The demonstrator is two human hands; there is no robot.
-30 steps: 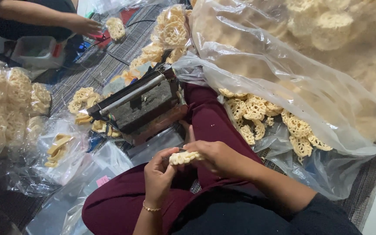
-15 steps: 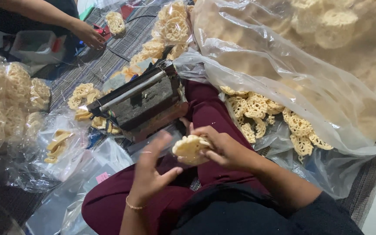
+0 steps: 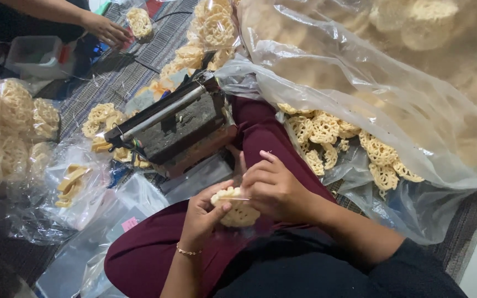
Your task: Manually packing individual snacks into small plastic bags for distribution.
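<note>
a seated person's left hand (image 3: 204, 212) and right hand (image 3: 271, 185) meet over the lap, both closed on a small stack of pale lattice crackers (image 3: 234, 205), which sits between the fingertips, thumb of the left hand pressed on its near edge. half a second ago the left hand was spread open below the stack; now its fingers have curled back around it, so the stack looks gathered and squared for bagging. just beyond the fingers stands a dark heat sealer (image 3: 175, 124), and flat clear bags (image 3: 133, 204) lie to the left of the left hand. to the right of the right hand, loose crackers (image 3: 332, 135) spill from a large plastic sack (image 3: 393, 94). far above the fingers, a co-worker's hand (image 3: 106, 28) rests near another packed bundle (image 3: 139, 21).
</note>
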